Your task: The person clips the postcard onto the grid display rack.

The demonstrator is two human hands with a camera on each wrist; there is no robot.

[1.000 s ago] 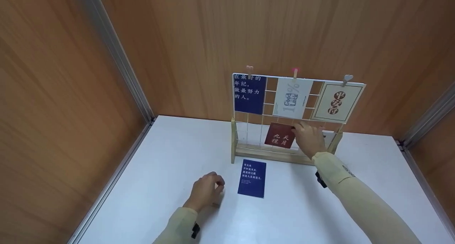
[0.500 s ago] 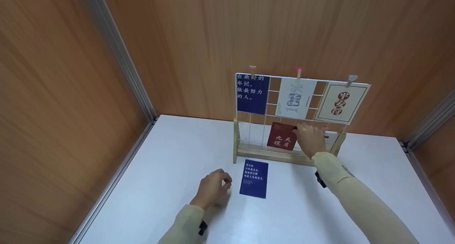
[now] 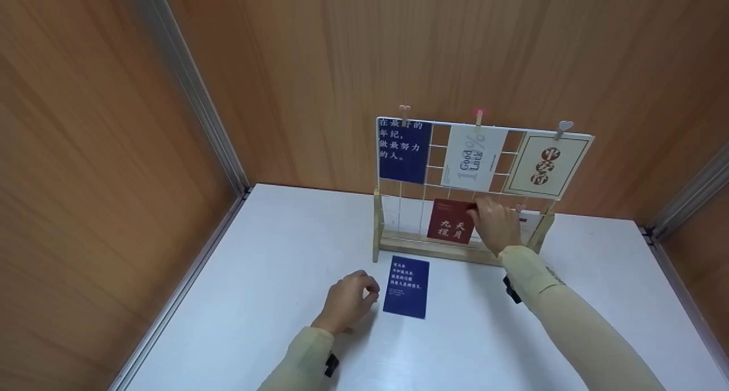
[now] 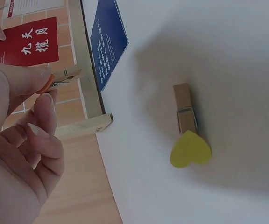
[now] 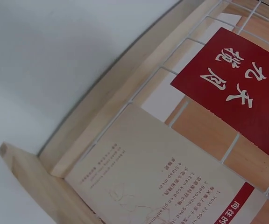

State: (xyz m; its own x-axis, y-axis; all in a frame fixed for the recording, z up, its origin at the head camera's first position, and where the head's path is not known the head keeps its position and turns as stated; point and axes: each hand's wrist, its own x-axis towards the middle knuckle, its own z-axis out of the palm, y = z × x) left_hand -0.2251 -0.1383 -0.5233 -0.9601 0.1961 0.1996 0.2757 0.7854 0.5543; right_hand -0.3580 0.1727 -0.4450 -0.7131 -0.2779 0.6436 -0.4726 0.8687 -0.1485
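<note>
With its fingertips my right hand [image 3: 496, 225] grips the right edge of a red card [image 3: 450, 221] with white characters, holding it against the lower middle of a wire grid rack [image 3: 444, 250]. Just over the table, my left hand [image 3: 348, 300] pinches a small wooden clothespin [image 4: 62, 79] with an orange end between thumb and index finger; its jaws point toward the rack. Below that hand, a clothespin with a yellow heart [image 4: 190, 149] lies on the table. A dark blue card [image 3: 406, 287] lies flat in front of the rack.
Along the grid's top hang a blue card [image 3: 403, 155], a white "Good Luck" card [image 3: 474, 160] and a cream card [image 3: 547, 166], each clipped by a clothespin. A pale card [image 5: 172, 177] hangs at the lower right, partly behind my right hand. Wooden walls enclose the white table.
My left hand has moved right and slightly forward, closer to the blue card on the table. The red card has shifted a little lower on the grid, still in my right hand.
</note>
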